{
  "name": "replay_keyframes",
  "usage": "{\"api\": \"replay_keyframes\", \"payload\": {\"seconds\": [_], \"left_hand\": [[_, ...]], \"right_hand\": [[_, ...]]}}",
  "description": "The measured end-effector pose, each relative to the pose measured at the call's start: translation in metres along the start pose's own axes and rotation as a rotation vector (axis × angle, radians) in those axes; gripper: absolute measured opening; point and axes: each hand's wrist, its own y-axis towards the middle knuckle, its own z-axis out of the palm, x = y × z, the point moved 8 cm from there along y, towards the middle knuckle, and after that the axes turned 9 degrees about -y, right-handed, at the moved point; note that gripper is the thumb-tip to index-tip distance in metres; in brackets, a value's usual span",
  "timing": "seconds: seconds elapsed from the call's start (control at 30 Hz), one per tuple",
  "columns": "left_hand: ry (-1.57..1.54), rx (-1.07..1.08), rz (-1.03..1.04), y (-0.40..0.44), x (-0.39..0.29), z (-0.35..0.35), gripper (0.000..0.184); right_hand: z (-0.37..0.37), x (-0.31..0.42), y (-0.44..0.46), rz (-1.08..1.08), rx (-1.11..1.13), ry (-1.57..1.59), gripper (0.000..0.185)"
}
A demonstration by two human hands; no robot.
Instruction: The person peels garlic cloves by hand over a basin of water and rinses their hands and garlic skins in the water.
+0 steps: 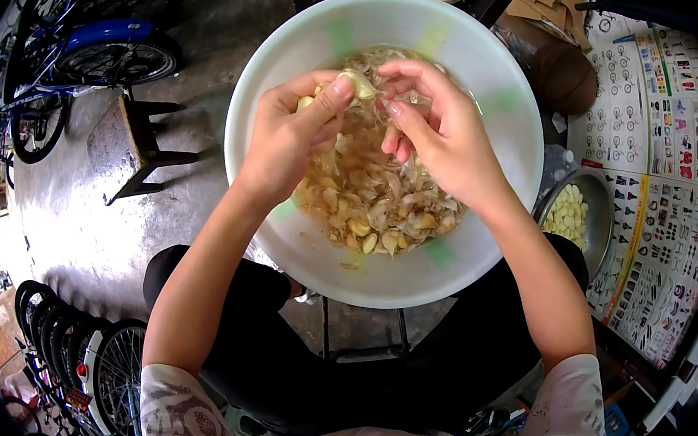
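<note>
one left hand holds garlic over one basin.

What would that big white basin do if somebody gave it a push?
The white basin would probably feel heavy and resist a light push, since it holds brownish liquid crowded with garlic cloves and skins. A sharp shove might make the contents slosh, though the sides rising above them should keep small waves in.

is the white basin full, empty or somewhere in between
In between: garlic cloves and loose skins lie in the white basin, and its wall shows bare above them.
</note>
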Motion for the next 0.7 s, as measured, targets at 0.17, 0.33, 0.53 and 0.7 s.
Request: {"api": "replay_keyframes", "payload": {"seconds": [0.17, 0.33, 0.53, 0.7], "left_hand": [[-0.015, 0.026, -0.023, -0.001, 0.004, 0.004, 0.019], [-0.008, 0.031, -0.034, -0.005, 0.004, 0.011, 0.024], [-0.22, 0.072, -0.144, -0.011, 0.015, 0.017, 0.025], [-0.253, 0.062, -0.255, -0.015, 0.021, 0.017, 0.025]], "right_hand": [[-0.006, 0.02, -0.003, -0.372, -0.104, -0.436, 0.025], [-0.001, 0.039, -0.01, -0.628, -0.194, -0.64, 0.021], [-0.005, 0.048, -0.017, -0.818, -0.296, -0.667, 0.019], [-0.002, 0.047, -0.021, -0.878, -0.315, -0.715, 0.013]]}}
